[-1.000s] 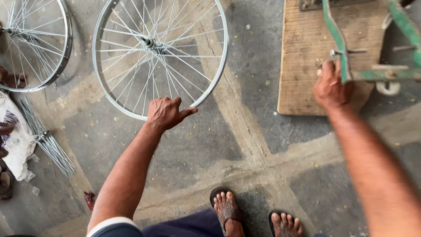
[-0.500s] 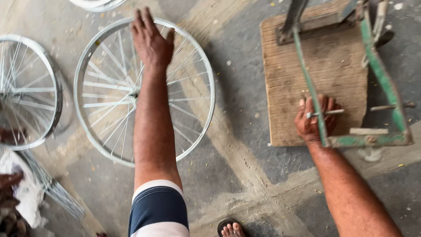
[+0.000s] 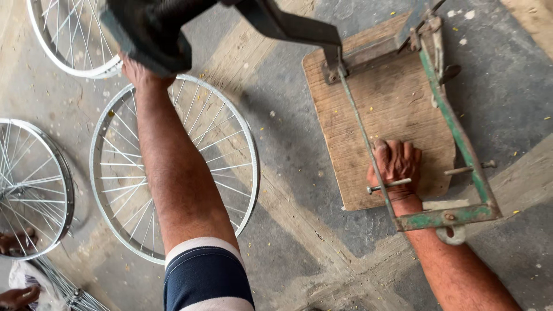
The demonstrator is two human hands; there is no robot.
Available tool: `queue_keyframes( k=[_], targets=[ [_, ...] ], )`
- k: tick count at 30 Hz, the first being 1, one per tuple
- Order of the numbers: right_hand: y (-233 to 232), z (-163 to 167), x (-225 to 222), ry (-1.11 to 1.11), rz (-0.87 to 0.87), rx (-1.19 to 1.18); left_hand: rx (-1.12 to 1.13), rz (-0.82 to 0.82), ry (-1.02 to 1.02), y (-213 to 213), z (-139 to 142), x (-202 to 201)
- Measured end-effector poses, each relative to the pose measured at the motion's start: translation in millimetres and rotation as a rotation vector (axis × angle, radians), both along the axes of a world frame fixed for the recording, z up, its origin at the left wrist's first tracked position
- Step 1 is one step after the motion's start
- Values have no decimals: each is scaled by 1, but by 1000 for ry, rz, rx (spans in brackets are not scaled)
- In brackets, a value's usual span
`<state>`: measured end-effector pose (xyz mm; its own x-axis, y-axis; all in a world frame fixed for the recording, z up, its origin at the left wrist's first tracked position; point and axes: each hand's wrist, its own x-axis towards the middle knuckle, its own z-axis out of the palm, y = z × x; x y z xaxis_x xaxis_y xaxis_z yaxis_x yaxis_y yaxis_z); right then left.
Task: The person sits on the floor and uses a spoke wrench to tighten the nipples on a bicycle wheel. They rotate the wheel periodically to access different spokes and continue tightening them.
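Note:
My left hand (image 3: 137,74) reaches far forward over a spoked bicycle wheel (image 3: 227,124) that lies flat on the concrete floor. The hand is at the wheel's far rim, and a dark metal part (image 3: 151,31) close to the camera covers its fingers. My right hand (image 3: 397,164) lies with curled fingers on a wooden board (image 3: 391,98). It is closed against the thin rod of a green metal stand (image 3: 461,141) that sits on the board. A short steel pin (image 3: 390,185) crosses just above the wrist.
A second wheel (image 3: 63,184) lies at the left and a third wheel (image 3: 55,55) at the top left. Another person's hands (image 3: 17,242) show at the bottom left, beside a white cloth (image 3: 26,276) and a bundle of loose spokes (image 3: 66,291).
My left hand has stretched further forward, from the near rim across the wheel to its far rim. The view has shifted forward, and a dark metal part now fills the top.

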<state>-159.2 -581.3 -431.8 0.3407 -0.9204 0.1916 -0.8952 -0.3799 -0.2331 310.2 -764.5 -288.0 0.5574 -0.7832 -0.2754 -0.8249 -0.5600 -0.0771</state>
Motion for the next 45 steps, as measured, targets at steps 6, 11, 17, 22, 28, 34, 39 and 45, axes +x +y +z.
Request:
queue_keyframes(
  k=[6,11,17,22,28,34,39,45],
  targets=[
    [-2,3,3,-78,8,-43,-239,-464,-238,32,-48,1],
    [-5,13,4,-52,-1,-20,-182,-160,-93,64,-66,-18],
    [-16,38,9,-80,52,-11,-489,-374,-163,113,-2,-19],
    [-16,46,19,-64,51,-349,-635,-543,-220,214,66,2],
    [-21,81,27,69,21,-67,-866,-871,-375,345,169,-6],
    [36,145,-7,102,-76,299,-673,-1207,-142,437,230,-96],
    [163,182,-75,-20,-198,655,-657,-1293,57,451,235,-171],
    [240,231,-125,-694,-301,725,-751,-1590,120,473,236,-280]
  ],
)
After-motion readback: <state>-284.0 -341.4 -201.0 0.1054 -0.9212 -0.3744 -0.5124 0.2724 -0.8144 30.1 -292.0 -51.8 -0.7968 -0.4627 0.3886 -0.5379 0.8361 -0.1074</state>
